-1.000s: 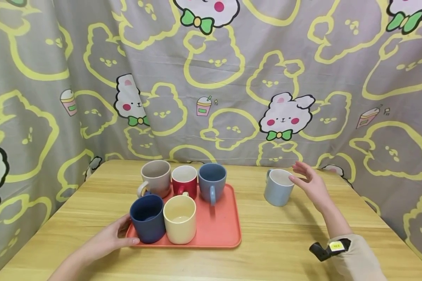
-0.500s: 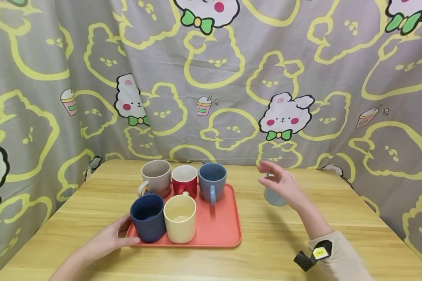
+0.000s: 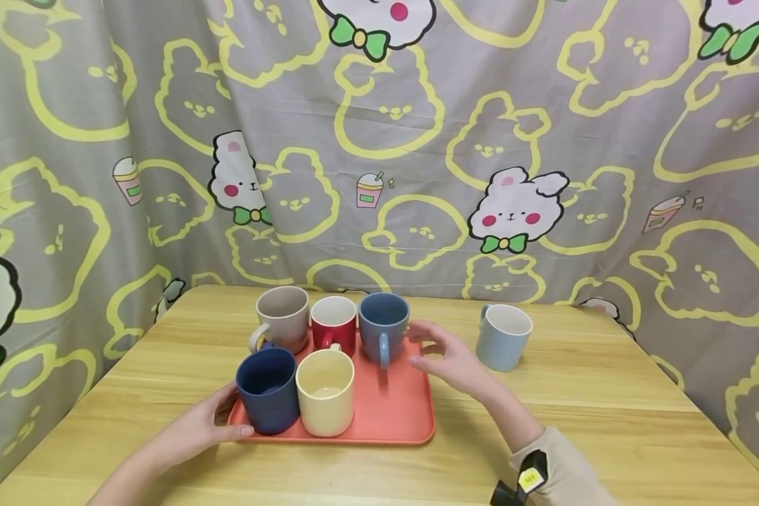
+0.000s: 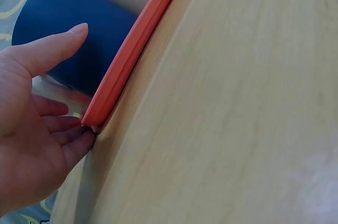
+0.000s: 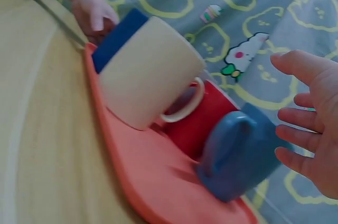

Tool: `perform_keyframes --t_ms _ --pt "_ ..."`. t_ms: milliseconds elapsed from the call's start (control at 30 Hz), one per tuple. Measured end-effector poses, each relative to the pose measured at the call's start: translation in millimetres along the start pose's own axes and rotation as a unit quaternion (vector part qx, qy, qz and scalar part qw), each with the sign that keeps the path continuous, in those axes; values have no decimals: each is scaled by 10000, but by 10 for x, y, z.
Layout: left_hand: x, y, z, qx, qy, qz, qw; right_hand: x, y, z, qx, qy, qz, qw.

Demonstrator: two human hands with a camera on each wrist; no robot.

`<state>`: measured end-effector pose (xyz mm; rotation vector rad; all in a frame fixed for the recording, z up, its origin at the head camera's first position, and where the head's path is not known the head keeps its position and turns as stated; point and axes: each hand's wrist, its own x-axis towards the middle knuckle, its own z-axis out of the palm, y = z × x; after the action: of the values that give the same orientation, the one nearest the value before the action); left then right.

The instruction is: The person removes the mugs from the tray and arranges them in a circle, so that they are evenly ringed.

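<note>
In the head view my left hand (image 3: 196, 426) grips the front left corner of an orange-red tray (image 3: 398, 414). Its thumb lies at the front rim beside a navy mug (image 3: 268, 393), and in the left wrist view its fingertips (image 4: 79, 139) meet the tray's corner. My right hand (image 3: 452, 358) is open and holds nothing. Its fingertips are right at the side of a blue mug (image 3: 379, 327) at the tray's back right. Also on the tray stand a cream mug (image 3: 325, 400), a red mug (image 3: 334, 330) with a white inside and a taupe mug (image 3: 283, 320).
A light blue mug (image 3: 502, 341) stands upright on the wooden table (image 3: 594, 393), right of the tray and beyond my right forearm. Behind the table hangs a grey patterned curtain (image 3: 411, 246). A dark camera mount (image 3: 521, 481) sits on my right sleeve.
My right hand has moved left from beside the light blue mug, passing in front of it, to the blue mug on the tray. The left hand and the mugs have stayed put.
</note>
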<state>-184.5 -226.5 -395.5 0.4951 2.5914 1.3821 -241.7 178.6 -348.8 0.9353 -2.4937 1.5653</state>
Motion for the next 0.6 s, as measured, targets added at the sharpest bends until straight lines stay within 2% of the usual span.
perform_keyframes --t_ms 267,600 --pt "11 10 14 34 22 -29 10000 -2 20 318 475 -486 272 9973" --pt "13 10 16 34 -2 -1 10000 92 -98 668 600 -838 153 9946"
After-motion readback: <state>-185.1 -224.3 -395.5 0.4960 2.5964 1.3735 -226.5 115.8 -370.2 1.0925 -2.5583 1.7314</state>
